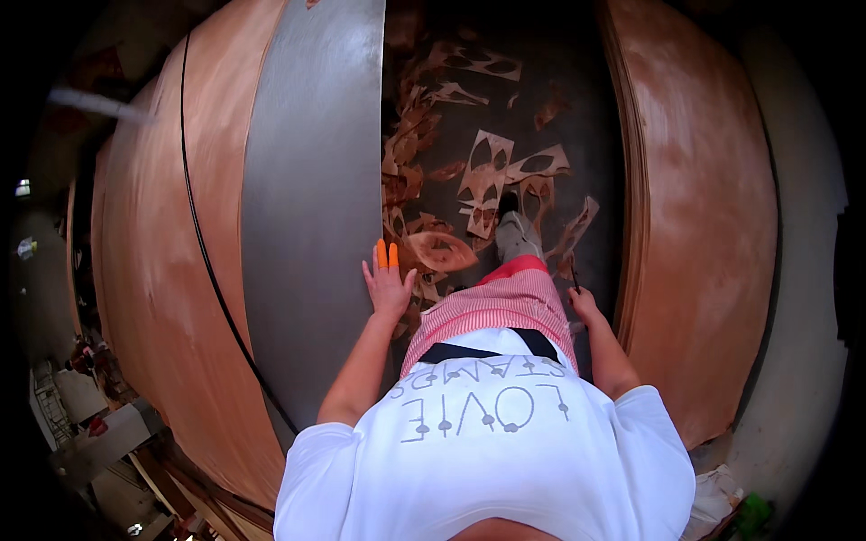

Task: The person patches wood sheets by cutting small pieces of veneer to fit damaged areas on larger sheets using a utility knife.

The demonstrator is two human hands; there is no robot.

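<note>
My left hand [390,290] has its fingers spread beside the right edge of a long, smooth grey sheet [311,180]. Orange finger covers sit on two of its fingers. Whether that hand presses on the sheet's edge or hovers by it, I cannot tell. Low at my right side, my right hand [586,305] is closed around a thin dark tool [575,276], its kind too small to make out. Between the hands, a grey shoe [517,236] shows below my red and white striped clothing [496,307].
Brown sheet scraps [487,171] with leaf-shaped cutouts litter the dark floor ahead. A curved brown offcut [440,252] lies near my left hand. Stacked brown sheets [695,198] rise on the right. A black cable [200,236] crosses another brown sheet surface [149,261] at left.
</note>
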